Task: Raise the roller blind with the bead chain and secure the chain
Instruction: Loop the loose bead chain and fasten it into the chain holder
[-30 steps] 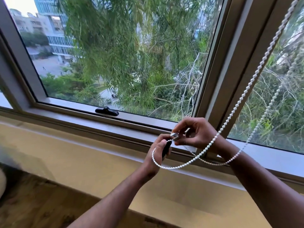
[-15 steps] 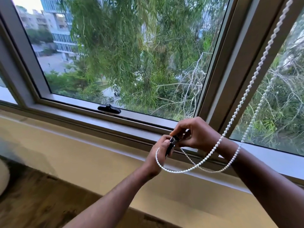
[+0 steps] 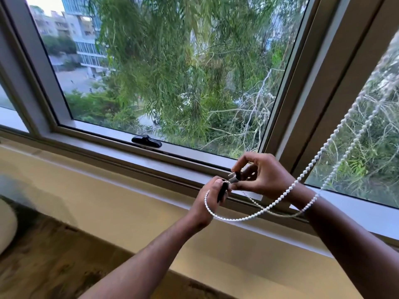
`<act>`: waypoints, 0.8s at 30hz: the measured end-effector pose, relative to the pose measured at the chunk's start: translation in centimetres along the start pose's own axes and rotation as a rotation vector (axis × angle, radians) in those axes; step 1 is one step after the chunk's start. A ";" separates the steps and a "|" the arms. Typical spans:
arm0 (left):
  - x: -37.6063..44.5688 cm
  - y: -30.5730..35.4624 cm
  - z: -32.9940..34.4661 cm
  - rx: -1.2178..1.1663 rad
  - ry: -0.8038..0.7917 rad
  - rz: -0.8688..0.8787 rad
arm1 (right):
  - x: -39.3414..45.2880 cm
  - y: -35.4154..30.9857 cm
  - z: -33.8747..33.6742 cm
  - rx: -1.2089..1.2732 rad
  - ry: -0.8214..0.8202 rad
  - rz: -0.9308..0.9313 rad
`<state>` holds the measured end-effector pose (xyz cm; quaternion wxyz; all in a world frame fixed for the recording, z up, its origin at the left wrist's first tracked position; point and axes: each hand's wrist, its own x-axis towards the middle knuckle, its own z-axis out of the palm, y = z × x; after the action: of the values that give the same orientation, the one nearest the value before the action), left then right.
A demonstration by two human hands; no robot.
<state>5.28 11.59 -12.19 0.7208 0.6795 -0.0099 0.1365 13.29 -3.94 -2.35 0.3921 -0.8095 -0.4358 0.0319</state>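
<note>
Bead chain (image 3: 241, 218) loops beneath both wrists; window frame (image 3: 172, 162) blocks behind, open room below.

White bead chain (image 3: 237, 219) — two strands slant down from upper right, sag in a slack loop before the sill (image 3: 151, 186), ending at a small dark clip (image 3: 234, 179).

A pale window sill (image 3: 356, 214) runs along the foot of the window frame (image 3: 151, 156), slanting from about nine o'clock down toward four o'clock. On the frame's lower rail sits a black latch (image 3: 146, 141), lying flat near the centre of the picture. Below the sill a beige wall (image 3: 108, 201) drops to the floor (image 3: 43, 266) at seven o'clock — brown and mottled, blurred. A white rounded thing (image 3: 6, 225) rests at the nine o'clock edge — what it is cannot be told.
</note>
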 end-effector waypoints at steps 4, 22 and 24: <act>-0.2 0.8 0.2 -0.086 0.004 -0.051 | -0.2 0.8 0.8 -0.026 0.007 0.027; -1.2 2.7 0.2 -0.133 -0.007 -0.037 | -1.3 1.8 1.1 0.260 0.118 0.122; -1.3 2.3 0.2 -0.100 -0.012 -0.033 | -1.0 1.5 0.3 0.267 0.126 0.103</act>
<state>3.53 11.28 -10.19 0.7558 0.6437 -0.0098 0.1197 13.54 -4.92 -3.85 0.5207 -0.7719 -0.3600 0.0587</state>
